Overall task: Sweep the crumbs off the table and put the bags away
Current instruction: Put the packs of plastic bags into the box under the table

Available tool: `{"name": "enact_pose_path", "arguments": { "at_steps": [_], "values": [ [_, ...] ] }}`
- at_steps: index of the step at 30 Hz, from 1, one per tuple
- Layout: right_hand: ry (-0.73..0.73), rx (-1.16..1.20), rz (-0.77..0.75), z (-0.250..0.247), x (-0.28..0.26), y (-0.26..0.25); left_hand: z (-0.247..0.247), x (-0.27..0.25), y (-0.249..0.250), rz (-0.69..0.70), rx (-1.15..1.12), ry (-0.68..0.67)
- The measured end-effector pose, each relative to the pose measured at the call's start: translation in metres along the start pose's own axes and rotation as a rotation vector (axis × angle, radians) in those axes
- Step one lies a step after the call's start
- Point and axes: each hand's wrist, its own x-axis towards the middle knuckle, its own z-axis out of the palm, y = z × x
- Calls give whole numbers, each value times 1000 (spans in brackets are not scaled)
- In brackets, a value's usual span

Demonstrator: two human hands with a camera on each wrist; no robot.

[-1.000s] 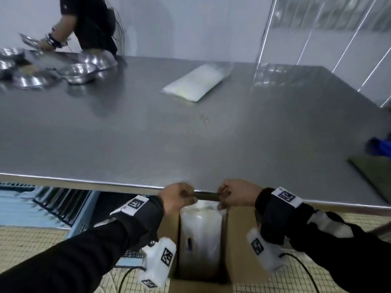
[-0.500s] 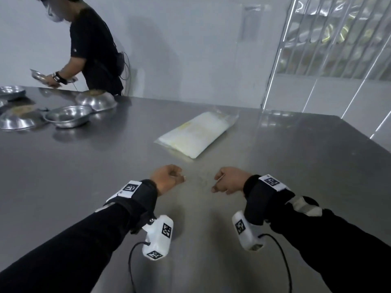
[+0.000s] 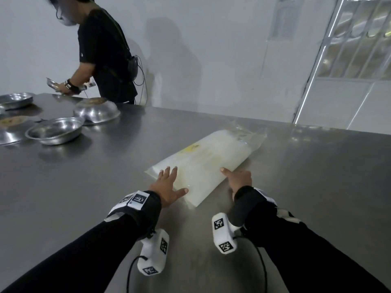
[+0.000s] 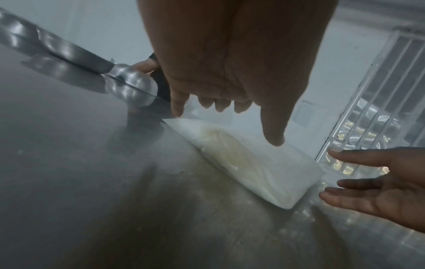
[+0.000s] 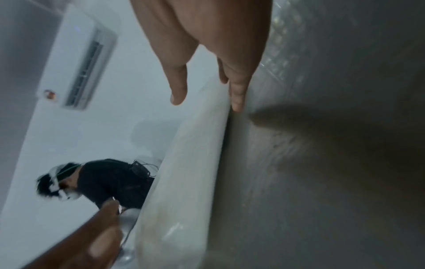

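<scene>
My left hand lies spread, fingers straight, over the near left corner of the bag, thumb splayed toward the bag's near end. From the left wrist view the fingertips look to hang just above the plastic; I cannot tell whether they touch it. My right hand sits at the bag's right long edge, fingers extended and relaxed, the thumb over the top face and the other fingers low along the side by the table. Neither hand has closed on anything.

The bag lies flat, well in from every table edge I can see. Bare steel runs to its right and toward me, so there is room on those sides. Its long axis runs diagonally, near end toward me and slightly left, far end away to the right. The crumpled clear neck is at the far right end; the filled white body takes up the rest.

The table is brushed metal, dull and reflective. At its far left stand metal bowls, one overturned. Behind them another person in black stands against a plain white wall. A barred window is at the right.
</scene>
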Motion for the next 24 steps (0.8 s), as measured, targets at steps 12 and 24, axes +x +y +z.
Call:
{"name": "enact_pose_path", "arguments": {
  "at_steps": [12,24],
  "values": [
    [-311,178,134,48,42,-5,-11,-4,2,-49,133,-234],
    [-505,435,-14,19,-50,-10,-42,-56,-32,-26,39,82]
  ]
}}
